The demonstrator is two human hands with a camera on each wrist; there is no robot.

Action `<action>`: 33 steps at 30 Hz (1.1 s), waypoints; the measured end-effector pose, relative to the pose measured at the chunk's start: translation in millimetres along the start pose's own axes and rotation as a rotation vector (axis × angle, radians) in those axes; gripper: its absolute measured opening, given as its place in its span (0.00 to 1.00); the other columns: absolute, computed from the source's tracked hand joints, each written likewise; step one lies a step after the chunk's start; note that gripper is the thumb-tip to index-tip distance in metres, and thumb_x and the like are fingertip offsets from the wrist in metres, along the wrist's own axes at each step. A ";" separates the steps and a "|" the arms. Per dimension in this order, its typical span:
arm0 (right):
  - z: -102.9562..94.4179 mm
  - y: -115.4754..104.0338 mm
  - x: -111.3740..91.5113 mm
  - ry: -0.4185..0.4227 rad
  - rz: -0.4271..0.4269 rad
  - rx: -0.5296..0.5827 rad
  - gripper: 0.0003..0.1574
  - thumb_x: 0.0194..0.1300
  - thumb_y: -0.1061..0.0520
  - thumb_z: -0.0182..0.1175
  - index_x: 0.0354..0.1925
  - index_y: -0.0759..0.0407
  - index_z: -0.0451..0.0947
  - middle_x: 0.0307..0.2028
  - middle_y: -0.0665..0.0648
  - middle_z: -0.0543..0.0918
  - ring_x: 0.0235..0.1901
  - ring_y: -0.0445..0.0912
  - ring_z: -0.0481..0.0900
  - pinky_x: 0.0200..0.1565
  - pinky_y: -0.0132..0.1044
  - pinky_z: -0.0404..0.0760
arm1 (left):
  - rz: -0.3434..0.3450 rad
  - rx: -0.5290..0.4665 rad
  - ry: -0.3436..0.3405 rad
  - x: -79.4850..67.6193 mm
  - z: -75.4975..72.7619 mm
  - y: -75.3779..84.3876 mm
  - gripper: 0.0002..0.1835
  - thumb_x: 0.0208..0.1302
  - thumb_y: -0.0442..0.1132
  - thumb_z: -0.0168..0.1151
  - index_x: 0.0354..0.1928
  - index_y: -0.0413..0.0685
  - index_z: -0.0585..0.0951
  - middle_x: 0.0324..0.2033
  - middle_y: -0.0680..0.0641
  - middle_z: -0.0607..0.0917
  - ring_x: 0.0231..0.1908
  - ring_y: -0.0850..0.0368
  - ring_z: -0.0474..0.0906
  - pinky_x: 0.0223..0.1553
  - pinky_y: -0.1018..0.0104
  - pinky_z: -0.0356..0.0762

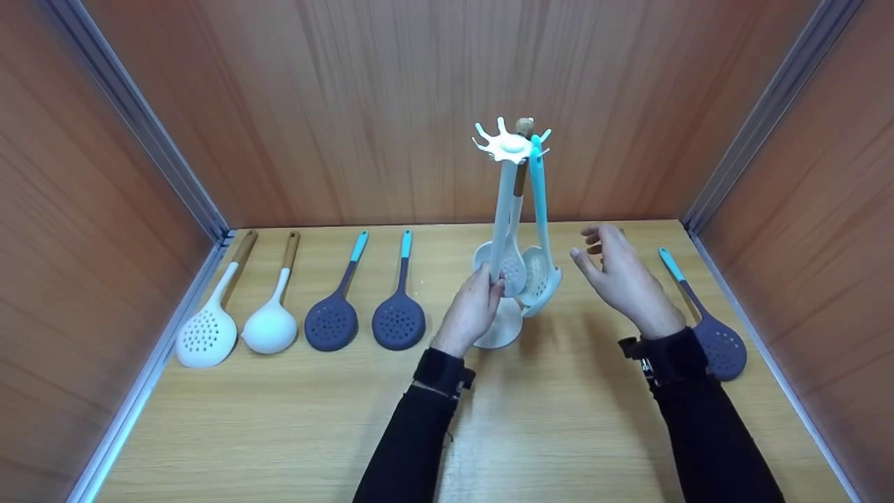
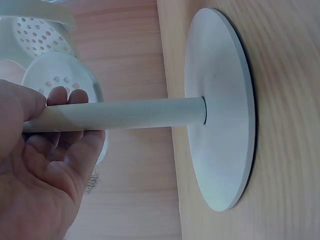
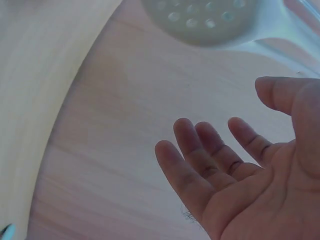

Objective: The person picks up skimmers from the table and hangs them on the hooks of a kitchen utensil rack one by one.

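My left hand (image 1: 469, 312) grips the pale pole (image 2: 145, 114) of a utensil stand, its fingers curled round the shaft above the round base (image 2: 220, 150). A hooked white crown (image 1: 508, 145) tops the pole. From it hang a turquoise-handled perforated utensil (image 1: 539, 279), a white perforated skimmer (image 1: 515, 271) with a wooden handle, and another white utensil (image 1: 482, 256) partly hidden behind the pole. To the right of the stand, my right hand (image 1: 621, 279) is in the air with fingers loosely bent and nothing in them. A perforated head (image 3: 205, 20) shows above it in the right wrist view.
On the left of the table lie a white skimmer (image 1: 207, 339), a white ladle (image 1: 269, 328) and two dark skimmers (image 1: 331, 323) with turquoise handles. Another dark skimmer (image 1: 719, 346) lies at the right, beside my forearm. Wooden panels (image 1: 349, 112) enclose the back and sides.
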State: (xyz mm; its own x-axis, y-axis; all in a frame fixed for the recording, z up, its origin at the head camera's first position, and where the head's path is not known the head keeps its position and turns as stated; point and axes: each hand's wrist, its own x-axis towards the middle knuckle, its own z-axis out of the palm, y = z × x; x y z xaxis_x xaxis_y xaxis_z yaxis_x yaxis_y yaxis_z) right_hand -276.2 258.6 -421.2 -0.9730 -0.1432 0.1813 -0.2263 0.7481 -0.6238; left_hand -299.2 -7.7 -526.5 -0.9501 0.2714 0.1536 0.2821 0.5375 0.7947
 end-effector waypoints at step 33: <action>-5.8 78.2 28.6 -0.056 0.213 -0.177 0.43 0.95 0.48 0.55 0.86 0.78 0.59 0.79 0.87 0.67 0.76 0.79 0.73 0.77 0.74 0.76 | 0.026 0.015 0.007 -0.5 0.1 0.8 0.10 0.97 0.41 0.52 0.65 0.44 0.78 0.55 0.40 0.90 0.56 0.47 0.91 0.57 0.48 0.93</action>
State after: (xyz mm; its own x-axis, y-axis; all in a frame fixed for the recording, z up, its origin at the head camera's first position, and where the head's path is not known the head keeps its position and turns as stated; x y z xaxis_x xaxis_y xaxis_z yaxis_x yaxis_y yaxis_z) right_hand -321.5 316.7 -460.4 -0.9999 -0.0023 0.0152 -0.0096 0.8660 -0.4999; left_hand -298.5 -7.3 -526.0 -0.9432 0.2803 0.1785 0.3089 0.5420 0.7815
